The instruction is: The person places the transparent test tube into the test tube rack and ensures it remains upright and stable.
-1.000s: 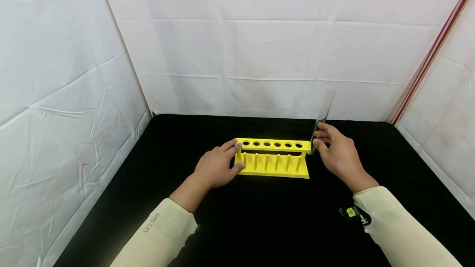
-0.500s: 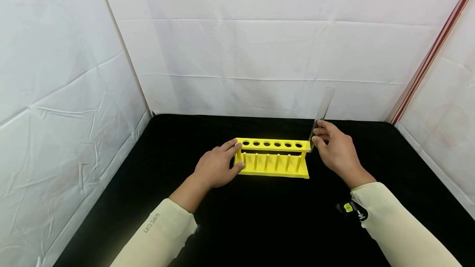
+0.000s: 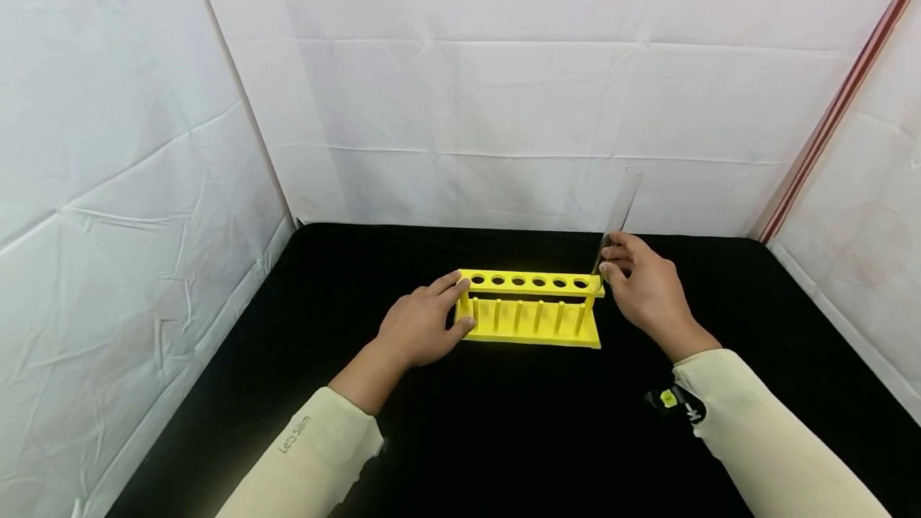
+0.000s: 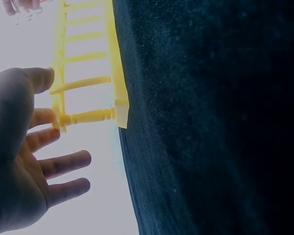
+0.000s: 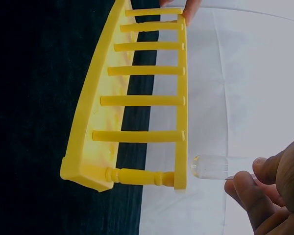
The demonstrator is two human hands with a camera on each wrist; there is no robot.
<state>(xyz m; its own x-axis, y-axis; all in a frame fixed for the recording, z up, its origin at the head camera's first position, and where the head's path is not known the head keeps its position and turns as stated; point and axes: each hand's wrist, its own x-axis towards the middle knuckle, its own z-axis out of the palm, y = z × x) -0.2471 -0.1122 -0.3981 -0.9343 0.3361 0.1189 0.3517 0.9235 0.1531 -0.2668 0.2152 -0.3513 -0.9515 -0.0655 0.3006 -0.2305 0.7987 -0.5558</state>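
Note:
A yellow test tube rack (image 3: 532,334) stands upright on the black cloth, its row of round holes holding no tubes. My left hand (image 3: 420,322) holds the rack's left end, thumb in front and fingertips at the top plate; in the left wrist view its other fingers (image 4: 68,165) stretch out free. My right hand (image 3: 647,290) pinches a clear glass test tube (image 3: 623,202) low down, its top leaning slightly right. The right wrist view shows the tube's rounded bottom (image 5: 206,167) just above the top plate (image 5: 181,117), near the right end post (image 5: 139,176), with a small gap.
Black cloth (image 3: 518,438) covers the table. White sheeting (image 3: 460,94) hangs behind and at both sides, with a red-brown strip (image 3: 838,102) in the right corner. A dark strap with a yellow-green part (image 3: 669,398) sits under my right cuff.
My right hand has moved a little left with the test tube, bringing its lower end over the rack's right end. My left hand and the rack stay in place.

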